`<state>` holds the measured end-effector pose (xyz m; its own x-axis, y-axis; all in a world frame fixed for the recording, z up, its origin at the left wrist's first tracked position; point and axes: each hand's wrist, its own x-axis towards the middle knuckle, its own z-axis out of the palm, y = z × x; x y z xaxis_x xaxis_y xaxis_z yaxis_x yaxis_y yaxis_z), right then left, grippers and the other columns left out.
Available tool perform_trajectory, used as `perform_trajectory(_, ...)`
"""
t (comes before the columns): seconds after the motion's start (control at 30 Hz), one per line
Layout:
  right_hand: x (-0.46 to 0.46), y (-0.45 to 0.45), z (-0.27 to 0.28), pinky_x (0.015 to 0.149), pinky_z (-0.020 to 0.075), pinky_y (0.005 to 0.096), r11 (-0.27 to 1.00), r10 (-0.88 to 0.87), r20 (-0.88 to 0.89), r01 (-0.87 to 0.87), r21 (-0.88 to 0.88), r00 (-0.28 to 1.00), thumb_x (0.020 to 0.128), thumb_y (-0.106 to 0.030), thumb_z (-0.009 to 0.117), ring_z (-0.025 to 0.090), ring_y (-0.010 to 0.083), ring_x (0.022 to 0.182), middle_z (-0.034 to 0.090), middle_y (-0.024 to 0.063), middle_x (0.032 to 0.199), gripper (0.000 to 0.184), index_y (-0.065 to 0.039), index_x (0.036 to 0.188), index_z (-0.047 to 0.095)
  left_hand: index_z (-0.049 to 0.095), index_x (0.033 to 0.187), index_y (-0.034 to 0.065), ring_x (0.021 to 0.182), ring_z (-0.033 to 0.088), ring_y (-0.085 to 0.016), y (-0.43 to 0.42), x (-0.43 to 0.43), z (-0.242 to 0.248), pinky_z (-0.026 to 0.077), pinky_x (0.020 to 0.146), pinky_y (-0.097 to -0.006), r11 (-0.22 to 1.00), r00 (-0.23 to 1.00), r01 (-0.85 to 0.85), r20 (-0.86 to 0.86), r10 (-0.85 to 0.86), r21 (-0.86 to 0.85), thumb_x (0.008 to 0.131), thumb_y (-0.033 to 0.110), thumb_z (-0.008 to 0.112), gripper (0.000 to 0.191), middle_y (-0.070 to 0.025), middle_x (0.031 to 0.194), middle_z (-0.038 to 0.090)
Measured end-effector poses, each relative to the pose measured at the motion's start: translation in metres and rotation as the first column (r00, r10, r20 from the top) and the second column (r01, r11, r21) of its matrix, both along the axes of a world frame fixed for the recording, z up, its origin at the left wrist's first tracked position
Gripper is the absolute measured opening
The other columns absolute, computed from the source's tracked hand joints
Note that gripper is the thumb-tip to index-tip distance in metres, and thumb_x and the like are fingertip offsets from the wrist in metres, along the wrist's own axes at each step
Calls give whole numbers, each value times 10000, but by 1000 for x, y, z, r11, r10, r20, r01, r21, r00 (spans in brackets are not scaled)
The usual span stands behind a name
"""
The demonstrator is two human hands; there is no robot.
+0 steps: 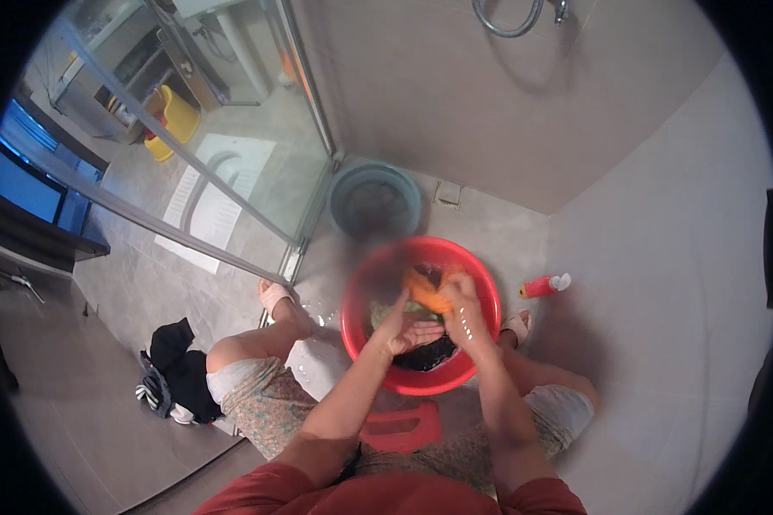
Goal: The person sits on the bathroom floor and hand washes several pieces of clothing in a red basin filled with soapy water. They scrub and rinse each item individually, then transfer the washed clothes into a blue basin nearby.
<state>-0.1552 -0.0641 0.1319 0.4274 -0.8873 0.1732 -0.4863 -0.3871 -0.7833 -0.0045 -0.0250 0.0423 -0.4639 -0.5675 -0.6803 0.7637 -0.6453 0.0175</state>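
A red plastic basin (486,280) stands on the tiled floor between my feet, with dark wet cloth (425,355) and some greenish cloth in it. Over the basin my right hand (460,299) grips an orange cloth (428,295), which is blurred. My left hand (407,328) has its palm turned up and fingers extended, just below the orange cloth; its thumb reaches up to the cloth's edge. Whether the left hand bears any of its weight I cannot tell.
Behind the red basin stands a blue-green basin (415,193) holding water and something greyish. A red bottle (540,286) lies or stands at the right, near a drain cover (448,194). Glass door panels (212,187) and a pile of dark clothes (183,380) are at the left. A red plastic stool (428,428) is beneath me.
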Motion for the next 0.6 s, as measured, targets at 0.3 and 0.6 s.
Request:
perform_trajectory(0.3,-13,76,53,802,449,323,840,387,184,-428,335,904,692,111,500,568,309,930,553,156,1016,323,17,997,548,550,1018,52,909,574,-416,30,8,-51,498,769,-525,960,926,-276,-256,276,38,787,622,519,616,-259,961,584)
perform_trajectory(0.6,-12,-9,-53,926,371,321,771,-296,396,-28,637,869,838,-177,507,486,181,1053,541,75,1102,292,-60,1104,531,551,1143,147,933,599,-263,32,-18,33,480,731,-453,981,998,-70,-6,70,-179,741,669,506,660,-79,1077,610)
